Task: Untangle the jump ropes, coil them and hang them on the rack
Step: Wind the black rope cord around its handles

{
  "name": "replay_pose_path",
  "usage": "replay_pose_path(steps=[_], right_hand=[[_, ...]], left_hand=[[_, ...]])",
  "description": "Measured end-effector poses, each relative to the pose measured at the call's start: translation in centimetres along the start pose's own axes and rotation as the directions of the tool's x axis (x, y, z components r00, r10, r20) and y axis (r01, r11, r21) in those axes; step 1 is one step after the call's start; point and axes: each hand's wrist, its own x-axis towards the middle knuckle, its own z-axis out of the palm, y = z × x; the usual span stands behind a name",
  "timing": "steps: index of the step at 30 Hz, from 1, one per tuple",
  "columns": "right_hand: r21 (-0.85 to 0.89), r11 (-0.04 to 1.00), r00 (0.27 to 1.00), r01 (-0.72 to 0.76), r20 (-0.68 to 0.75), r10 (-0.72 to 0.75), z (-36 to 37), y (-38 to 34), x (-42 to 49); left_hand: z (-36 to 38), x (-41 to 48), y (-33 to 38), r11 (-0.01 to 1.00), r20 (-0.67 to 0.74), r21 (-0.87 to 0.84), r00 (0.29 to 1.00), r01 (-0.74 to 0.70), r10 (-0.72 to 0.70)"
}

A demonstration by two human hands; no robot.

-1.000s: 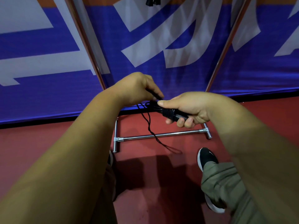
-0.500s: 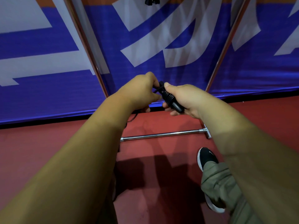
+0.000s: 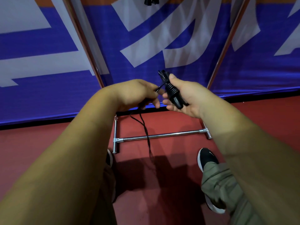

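Observation:
My right hand (image 3: 183, 96) grips the black jump rope handles (image 3: 172, 90), which stand tilted with cord wound round them. My left hand (image 3: 138, 95) pinches the black cord (image 3: 146, 135) just left of the handles. From that hand a doubled length of cord hangs down, crossing the chrome rack's base bar (image 3: 162, 135) and reaching the red floor. The rack's two slanted uprights (image 3: 225, 44) rise behind my hands. Black rope ends (image 3: 151, 0) hang from the rack at the top edge.
A blue and white banner (image 3: 48, 62) runs along the wall behind the rack. Red floor (image 3: 32, 143) lies below. My two black shoes (image 3: 207, 158) stand close to the rack's base, one at each side.
Both hands have dropped and drawn slightly apart. The handles now stand more upright in my right hand, and a hanging loop of cord shows below my left hand again.

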Motion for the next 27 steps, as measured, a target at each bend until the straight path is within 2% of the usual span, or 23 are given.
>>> replay_pose_path(steps=[3, 5, 9, 11, 16, 20, 23, 27], right_hand=[[-0.077, 0.997, 1.000, 0.000, 0.022, 0.002, -0.2, 0.0, 0.0], [-0.057, 0.998, 0.999, -0.035, 0.017, 0.036, 0.0, 0.2, -0.1], [0.112, 0.992, 0.998, -0.056, -0.005, 0.057, 0.3, 0.0, -0.3], [0.137, 0.990, 0.999, -0.040, -0.009, 0.042, 0.2, -0.4, -0.4], [0.105, 0.994, 1.000, -0.023, 0.022, 0.021, 0.1, -0.6, -0.7], [0.088, 0.996, 0.999, -0.008, 0.034, 0.005, 0.1, -0.8, -1.0], [0.084, 0.996, 0.999, 0.015, 0.044, -0.018, 0.4, -1.0, -1.4], [0.185, 0.983, 1.000, 0.024, 0.011, -0.026, 1.0, -0.8, -1.2]], left_hand=[[0.0, -0.3, -0.5, 0.995, 0.070, -0.002, 0.993, 0.097, -0.096], [0.4, -0.4, -0.5, 0.988, 0.084, -0.015, 0.985, 0.153, -0.151], [0.4, 0.1, -0.4, 0.983, 0.010, -0.178, 0.999, 0.045, -0.044], [-0.2, 0.3, -0.3, 0.975, -0.032, -0.223, 0.999, -0.017, 0.010], [-0.8, 0.7, -1.0, 0.996, -0.132, -0.014, 0.987, -0.089, 0.086], [-0.3, 0.5, -0.4, 0.990, -0.204, -0.125, 0.978, -0.071, 0.045], [0.2, 0.2, 0.2, 0.988, -0.207, -0.137, 0.977, -0.068, 0.038], [1.4, 0.5, 0.9, 0.989, -0.187, 0.090, 0.973, -0.121, 0.136]])
